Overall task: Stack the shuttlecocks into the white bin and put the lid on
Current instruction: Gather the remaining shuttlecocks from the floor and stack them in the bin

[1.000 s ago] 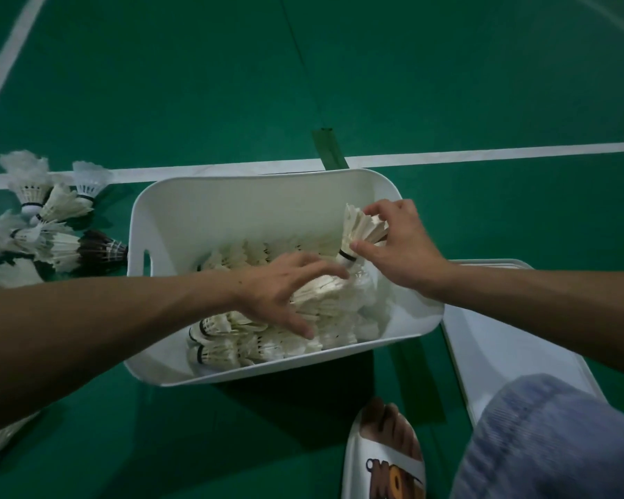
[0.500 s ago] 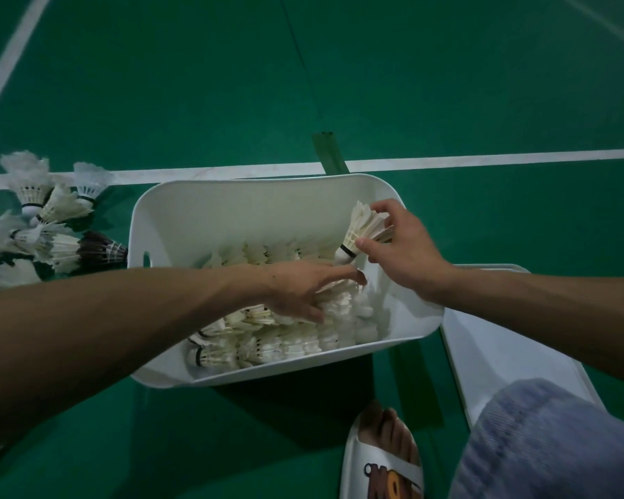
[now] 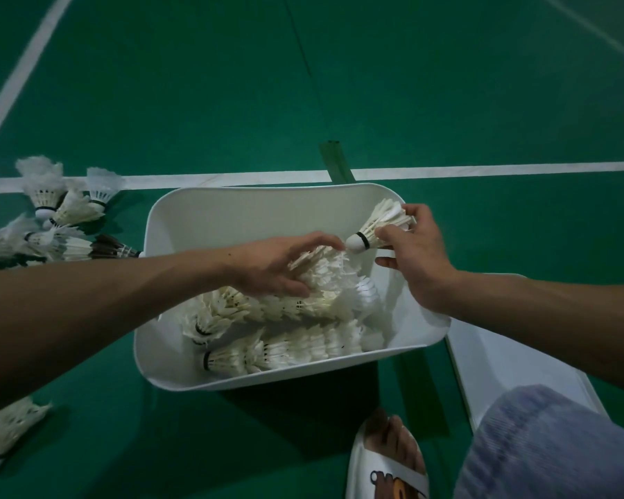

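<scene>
Head view: pinching one shuttlecock (image 3: 380, 226) by its skirt in right hand (image 3: 420, 255), at 2 o'clock over white bin (image 3: 231, 217). Resting left hand (image 3: 278, 270), fingers loosely spread, on stacked row (image 3: 303, 304). Risks crushing feathers by nesting skewed, or scattering the row by pressing hard. Lid (image 3: 512, 365) lying off at 4 o'clock.

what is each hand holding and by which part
The right hand pinches a shuttlecock by its feather skirt, with the cork left free. The left hand lies on the top stack in the bin, with no clear grip.
</scene>
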A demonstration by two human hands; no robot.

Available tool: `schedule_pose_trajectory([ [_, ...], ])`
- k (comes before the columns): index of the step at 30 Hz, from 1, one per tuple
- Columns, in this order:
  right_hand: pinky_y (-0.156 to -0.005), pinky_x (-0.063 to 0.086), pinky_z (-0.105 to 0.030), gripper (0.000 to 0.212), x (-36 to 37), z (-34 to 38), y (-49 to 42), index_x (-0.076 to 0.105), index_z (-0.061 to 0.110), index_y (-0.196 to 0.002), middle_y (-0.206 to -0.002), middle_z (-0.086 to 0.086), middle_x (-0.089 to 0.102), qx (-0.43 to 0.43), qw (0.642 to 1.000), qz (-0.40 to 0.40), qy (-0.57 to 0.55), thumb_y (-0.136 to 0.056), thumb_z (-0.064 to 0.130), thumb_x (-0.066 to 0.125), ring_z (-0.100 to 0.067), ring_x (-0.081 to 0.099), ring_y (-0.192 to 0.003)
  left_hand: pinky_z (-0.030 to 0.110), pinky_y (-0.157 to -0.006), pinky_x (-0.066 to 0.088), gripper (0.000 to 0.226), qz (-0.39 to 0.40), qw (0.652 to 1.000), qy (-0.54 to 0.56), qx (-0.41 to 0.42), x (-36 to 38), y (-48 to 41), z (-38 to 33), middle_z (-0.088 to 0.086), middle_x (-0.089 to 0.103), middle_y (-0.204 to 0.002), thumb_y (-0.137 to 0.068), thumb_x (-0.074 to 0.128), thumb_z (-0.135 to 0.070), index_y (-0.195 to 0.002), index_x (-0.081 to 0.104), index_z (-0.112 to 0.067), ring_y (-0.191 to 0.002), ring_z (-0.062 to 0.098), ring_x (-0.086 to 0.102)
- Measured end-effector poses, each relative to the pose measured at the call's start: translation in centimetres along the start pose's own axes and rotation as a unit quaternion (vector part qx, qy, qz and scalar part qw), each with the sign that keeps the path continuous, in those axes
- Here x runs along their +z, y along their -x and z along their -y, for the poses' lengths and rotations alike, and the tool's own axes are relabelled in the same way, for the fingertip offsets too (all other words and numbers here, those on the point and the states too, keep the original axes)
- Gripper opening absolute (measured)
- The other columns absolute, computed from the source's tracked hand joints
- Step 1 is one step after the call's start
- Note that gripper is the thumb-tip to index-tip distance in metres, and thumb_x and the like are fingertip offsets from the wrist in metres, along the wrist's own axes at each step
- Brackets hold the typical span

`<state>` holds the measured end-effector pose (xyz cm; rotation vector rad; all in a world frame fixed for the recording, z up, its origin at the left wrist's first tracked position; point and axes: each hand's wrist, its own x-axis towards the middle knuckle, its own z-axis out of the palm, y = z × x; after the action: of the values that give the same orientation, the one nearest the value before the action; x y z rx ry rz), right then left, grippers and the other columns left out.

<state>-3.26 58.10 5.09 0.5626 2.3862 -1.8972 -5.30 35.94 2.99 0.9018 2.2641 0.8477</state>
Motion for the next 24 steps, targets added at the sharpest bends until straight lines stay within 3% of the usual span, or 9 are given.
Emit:
schedule_pose_trajectory([
  [3,-0.064,0.054,-0.031,0.036,0.2,0.0,0.1,0.043,0.025,-0.113,-0.116,-0.008,0.061,0.004,1.000,0.006,0.005,-0.088,0.007,0.062,-0.021,0.064,-0.098,0.049,-0.102,0.042,0.070,-0.013,1.000,0.006,0.000,-0.4,0.2,0.1,0.001,0.038,-0.147,-0.086,0.068,-0.025,-0.131,0.023,-0.055,-0.123,0.029,0.049],
  [6,-0.072,0.059,-0.037,0.039,0.3,-0.2,0.7,0.047,0.025,-0.111,-0.105,-0.008,0.066,0.011,0.998,0.055,0.023,-0.085,0.005,0.068,-0.022,0.067,-0.092,0.041,-0.104,0.040,0.071,-0.011,1.000,0.002,0.004,-0.2,0.0,-0.1,-0.002,0.033,-0.150,-0.087,0.068,-0.022,-0.137,0.025,-0.048,-0.126,0.023,0.046],
  [10,-0.060,0.052,-0.022,0.043,0.0,-1.1,1.8,0.054,0.019,-0.115,-0.095,-0.005,0.072,0.029,0.985,0.130,0.111,-0.080,0.004,0.074,-0.014,0.070,-0.079,0.037,-0.100,0.042,0.073,0.004,1.000,-0.018,0.011,0.8,-0.4,-0.3,-0.001,0.038,-0.148,-0.087,0.067,-0.024,-0.140,0.023,-0.049,-0.121,0.021,0.049],
  [12,-0.065,0.052,-0.030,0.036,-0.3,-1.4,1.7,0.058,0.019,-0.110,-0.100,-0.005,0.069,0.046,0.983,0.115,0.139,-0.079,0.006,0.072,-0.021,0.068,-0.087,0.027,-0.100,0.036,0.074,0.008,0.999,-0.037,0.023,1.2,-0.6,-0.7,-0.004,0.035,-0.151,-0.088,0.066,-0.023,-0.144,0.023,-0.045,-0.125,0.015,0.044],
  [16,-0.084,0.052,-0.044,0.015,-0.3,-1.2,1.1,0.060,0.015,-0.101,-0.103,-0.008,0.061,0.069,0.978,0.088,0.175,-0.086,0.013,0.058,-0.027,0.060,-0.096,0.031,-0.113,0.024,0.078,0.003,0.997,-0.060,0.039,1.8,-0.1,-1.0,-0.005,0.024,-0.156,-0.090,0.063,-0.033,-0.140,0.005,-0.051,-0.136,0.012,0.030],
  [20,-0.091,0.051,-0.049,0.022,0.1,-1.4,0.8,0.060,0.006,-0.103,-0.104,-0.010,0.060,0.051,0.955,0.078,0.283,-0.094,0.017,0.043,-0.023,0.056,-0.091,0.044,-0.115,0.021,0.073,-0.024,0.995,-0.075,-0.053,0.4,1.7,0.3,-0.001,0.024,-0.156,-0.090,0.056,-0.047,-0.143,0.007,-0.054,-0.137,0.019,0.027],
  [22,-0.088,0.052,-0.046,0.027,0.1,-1.4,0.6,0.060,0.001,-0.109,-0.107,-0.018,0.062,0.055,0.942,0.076,0.323,-0.092,0.014,0.043,-0.022,0.056,-0.087,0.040,-0.114,0.025,0.067,0.023,0.988,-0.093,-0.119,-0.3,3.0,1.3,0.003,0.028,-0.155,-0.092,0.052,-0.046,-0.146,0.013,-0.048,-0.136,0.023,0.034],
  [24,-0.088,0.053,-0.048,0.030,0.1,-1.3,0.6,0.058,0.005,-0.115,-0.104,-0.016,0.062,0.061,0.931,0.081,0.350,-0.090,0.015,0.044,-0.024,0.059,-0.091,0.037,-0.111,0.026,0.063,0.076,0.983,-0.057,-0.155,-0.4,4.2,2.1,0.002,0.024,-0.157,-0.095,0.049,-0.042,-0.148,0.013,-0.045,-0.135,0.023,0.038],
])
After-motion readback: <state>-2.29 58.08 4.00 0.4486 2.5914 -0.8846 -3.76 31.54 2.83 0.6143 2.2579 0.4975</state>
